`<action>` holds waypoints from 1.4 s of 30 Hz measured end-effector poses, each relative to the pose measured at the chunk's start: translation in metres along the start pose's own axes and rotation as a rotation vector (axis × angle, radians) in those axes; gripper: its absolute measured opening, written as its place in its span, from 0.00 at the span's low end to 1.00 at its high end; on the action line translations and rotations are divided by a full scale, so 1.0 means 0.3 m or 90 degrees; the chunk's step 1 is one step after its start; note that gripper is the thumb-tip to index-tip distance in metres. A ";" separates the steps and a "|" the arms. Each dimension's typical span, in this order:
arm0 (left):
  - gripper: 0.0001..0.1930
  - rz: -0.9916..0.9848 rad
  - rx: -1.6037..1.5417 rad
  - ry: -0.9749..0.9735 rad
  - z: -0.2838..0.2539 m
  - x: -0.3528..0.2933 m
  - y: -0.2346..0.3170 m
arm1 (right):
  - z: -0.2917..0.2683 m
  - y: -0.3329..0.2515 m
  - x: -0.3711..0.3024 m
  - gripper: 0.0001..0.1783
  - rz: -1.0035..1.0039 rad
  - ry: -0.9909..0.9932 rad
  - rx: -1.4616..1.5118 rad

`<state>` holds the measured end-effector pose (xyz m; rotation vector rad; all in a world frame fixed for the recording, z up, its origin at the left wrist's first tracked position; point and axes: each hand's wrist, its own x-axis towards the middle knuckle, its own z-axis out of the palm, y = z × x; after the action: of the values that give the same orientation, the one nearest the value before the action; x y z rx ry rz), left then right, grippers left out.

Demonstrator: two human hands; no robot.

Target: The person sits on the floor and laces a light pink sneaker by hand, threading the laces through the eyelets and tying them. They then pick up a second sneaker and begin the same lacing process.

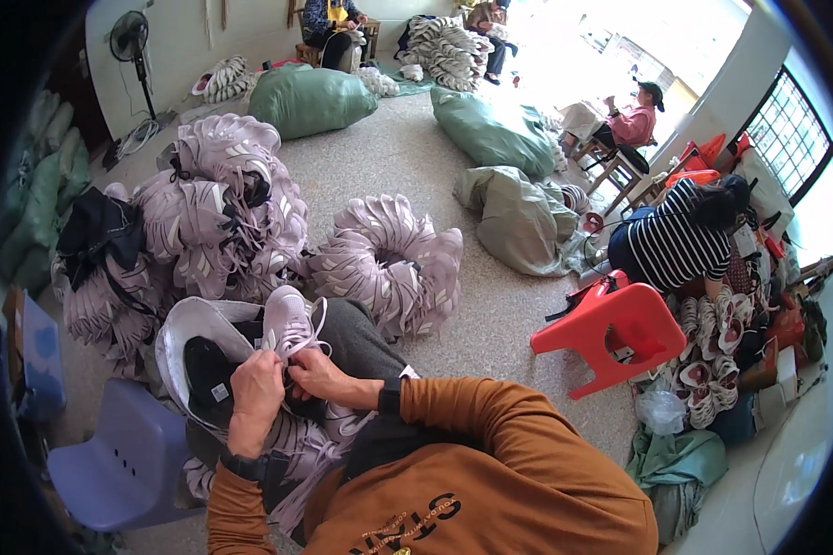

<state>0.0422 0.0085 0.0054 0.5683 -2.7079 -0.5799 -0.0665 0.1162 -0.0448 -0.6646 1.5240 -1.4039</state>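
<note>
Beside the right edge of the white-rimmed container (171, 359), pinching at the laces (322, 316) of the lilac sneaker (285, 310) with left hand (257, 387) and, just rightward, right hand (322, 377), equally near. Lies just beyond both, pointing toe-first away, with open floor (491, 338) before the red stool's (652, 324) left edge.

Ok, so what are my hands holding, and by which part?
Your left hand and right hand hold a lilac sneaker by the ankle end of its lacing; the exact pinch is hard to see.
</note>
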 end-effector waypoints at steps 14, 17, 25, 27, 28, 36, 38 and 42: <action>0.07 -0.036 0.056 -0.069 -0.023 0.028 0.022 | -0.011 0.020 0.049 0.11 0.085 0.000 0.044; 0.07 -0.015 0.133 -0.045 0.008 0.013 0.007 | 0.000 0.000 0.052 0.11 0.099 0.009 0.047; 0.05 0.122 0.294 -0.044 0.054 0.023 0.026 | 0.002 0.051 0.073 0.12 0.009 0.034 -0.010; 0.06 0.049 0.170 -0.035 0.040 0.032 0.014 | 0.003 0.044 0.077 0.12 0.025 0.043 0.007; 0.06 0.005 0.110 -0.030 0.025 0.027 0.002 | 0.006 0.030 0.069 0.12 0.010 0.025 0.019; 0.05 -0.002 0.015 0.032 0.025 -0.030 0.016 | -0.023 0.015 0.016 0.13 0.013 -0.030 0.049; 0.05 -0.005 0.031 0.033 0.033 -0.031 0.021 | -0.031 0.004 0.009 0.12 0.038 -0.034 0.056; 0.05 0.026 0.060 0.014 0.055 -0.024 0.032 | -0.031 0.000 0.002 0.10 -0.012 -0.036 0.019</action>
<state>0.0394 0.0251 -0.0062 0.5387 -2.7309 -0.4350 -0.0749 0.1199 -0.0458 -0.6956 1.4533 -1.4075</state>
